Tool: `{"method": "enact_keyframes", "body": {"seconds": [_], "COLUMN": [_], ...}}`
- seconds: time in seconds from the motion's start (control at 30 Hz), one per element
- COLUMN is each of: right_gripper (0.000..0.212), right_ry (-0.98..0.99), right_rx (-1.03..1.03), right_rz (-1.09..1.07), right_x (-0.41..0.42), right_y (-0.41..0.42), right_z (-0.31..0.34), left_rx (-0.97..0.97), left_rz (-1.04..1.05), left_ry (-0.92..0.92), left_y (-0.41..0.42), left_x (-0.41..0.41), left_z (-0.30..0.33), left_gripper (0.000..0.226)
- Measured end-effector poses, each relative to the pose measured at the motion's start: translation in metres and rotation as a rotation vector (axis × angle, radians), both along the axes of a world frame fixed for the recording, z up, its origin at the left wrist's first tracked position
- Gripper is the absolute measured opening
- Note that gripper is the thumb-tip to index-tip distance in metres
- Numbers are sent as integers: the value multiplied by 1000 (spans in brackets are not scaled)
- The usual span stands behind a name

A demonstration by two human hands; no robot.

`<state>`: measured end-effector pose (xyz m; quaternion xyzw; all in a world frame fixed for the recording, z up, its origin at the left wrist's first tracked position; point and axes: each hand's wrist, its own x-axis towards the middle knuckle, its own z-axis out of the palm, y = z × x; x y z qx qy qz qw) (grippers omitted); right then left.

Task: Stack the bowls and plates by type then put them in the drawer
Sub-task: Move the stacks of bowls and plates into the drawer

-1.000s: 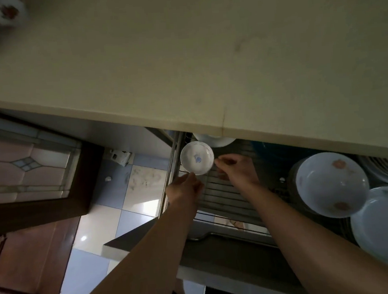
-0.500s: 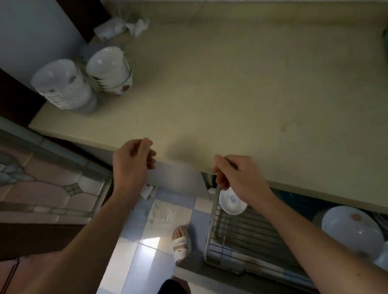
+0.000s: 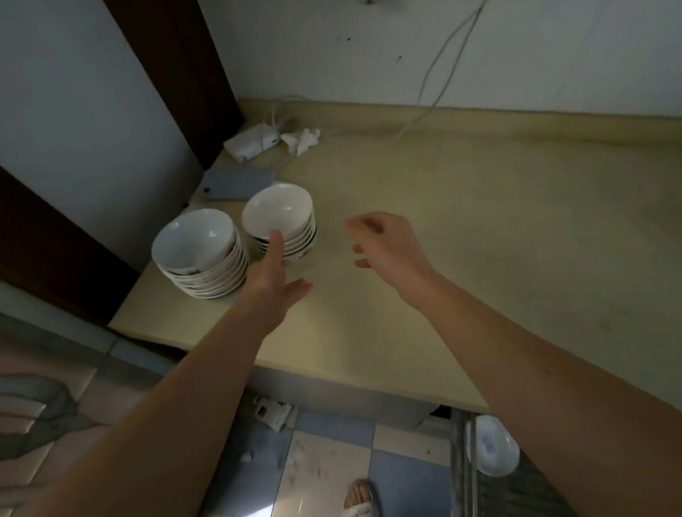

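Item: two stacks of white bowls, both on the table [image 3: 471, 227] near its left back corner. The left bowl stack [image 3: 200, 255] sits by the table's left edge; the right bowl stack [image 3: 281, 222] stands just beside it, slightly farther back. Item: my left hand [image 3: 274, 282], reaching over the table with fingers straight, grip apart and holding nothing, the fingertips at the front of the right bowl stack; whether they touch it I cannot tell. Item: my right hand [image 3: 385, 244], raised above bare table to the right of the stacks, fingers loosely curled, grip slack and empty. Item: small white dish [image 3: 493, 450] with a blue mark, lying in the wire drawer [image 3: 464, 473] open below the table front. Item: grey phone [image 3: 237, 182] flat behind the stacks, white charger [image 3: 250, 143] and crumpled tissue [image 3: 303, 139] at the wall. Item: sandalled foot [image 3: 359, 510] on the tiled floor.
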<state>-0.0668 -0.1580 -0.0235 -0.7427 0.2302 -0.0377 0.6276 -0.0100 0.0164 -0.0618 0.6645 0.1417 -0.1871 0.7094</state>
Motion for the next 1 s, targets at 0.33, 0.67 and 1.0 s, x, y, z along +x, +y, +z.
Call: {"method": "enact_keyframes", "body": {"seconds": [0.33,0.67,1.0], "right_gripper": [69,18,42], "right_ry": [218,220,209], "right_rx": [174,224,218], "right_rz": [86,26,-116], "right_x": [96,103,52], "right_y": [35,42,7], "right_z": [-14,-23,-13], "left_rx": [-363,-410,-369], "left_rz": [189,253,-15], "left_ry": [201,120,54], "left_y": [-13,-13,-29], "left_x": [29,29,7], "left_z": [-10,-14,-15], "left_gripper": [45,45,46]}}
